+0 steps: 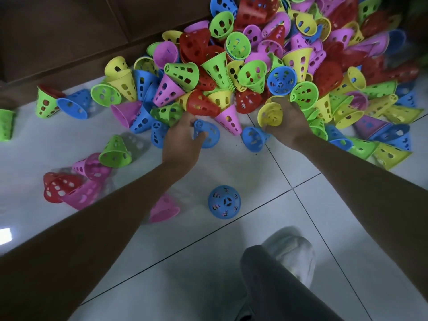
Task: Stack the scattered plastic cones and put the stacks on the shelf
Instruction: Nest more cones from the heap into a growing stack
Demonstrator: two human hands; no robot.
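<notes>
Both your arms reach down to the pile's (266, 66) edge on the floor (208, 251) — left hand (181, 141) pinches one blue cone (208, 133), right hand (287, 121) holds one yellow cone (269, 114).

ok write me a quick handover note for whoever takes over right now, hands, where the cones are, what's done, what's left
Left hand: grips a blue cone at the near edge of the pile.
Right hand: grips a yellow cone, also at the pile's edge.
Cones: most lie loose in a big mixed pile on the tiled floor against a dark cabinet. Strays lie to the left, and one blue cone stands alone nearer the person.
Done: only a few cones look nested. No finished stack shows, and the shelf is not in view.
Left: nearly everything. Stack the pile and strays, then shelve the stacks.
</notes>
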